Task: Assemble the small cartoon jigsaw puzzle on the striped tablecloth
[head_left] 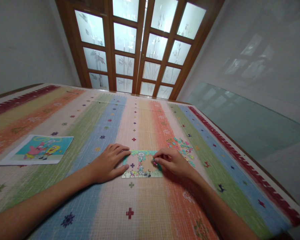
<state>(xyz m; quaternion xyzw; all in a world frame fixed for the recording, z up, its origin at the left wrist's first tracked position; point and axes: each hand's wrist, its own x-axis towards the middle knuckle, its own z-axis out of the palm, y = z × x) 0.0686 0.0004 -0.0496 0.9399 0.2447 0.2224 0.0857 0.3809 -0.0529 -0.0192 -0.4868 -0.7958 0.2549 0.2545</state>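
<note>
Orange, green, blue and pale stripes run across the tablecloth (131, 121), which spreads out on every side of the puzzle (141, 163). Wooden doors (137, 50) with frosted panes stand beyond the puzzle, past the far edge of the tablecloth. Well to the left of the puzzle lies a sheet of paper (43, 149) printed with cartoon figures.

The puzzle itself is flat on the cloth between the two hands, partly joined: a border, a standing figure down the middle, and cloth showing through gaps to both sides of that figure.

The left hand (111, 162) is spread with the palm down, its fingertips and thumb resting at the puzzle's left edge. The right hand (173, 161) is over the puzzle's right side, thumb and fingertips pinched together on a small piece (155, 162); whether that bit is free or already fitted cannot be told. A loose heap of pieces (183, 146) is scattered just beyond the right hand, off the puzzle's far right corner.

Everything here looks like thin card, so probably very light and fairly stiff. The joined border would likely sag or part at its tabs if lifted, and is best steadied by flat fingers along an edge. Single bits are best pinched by opposite sides, sparing the tabs.
</note>
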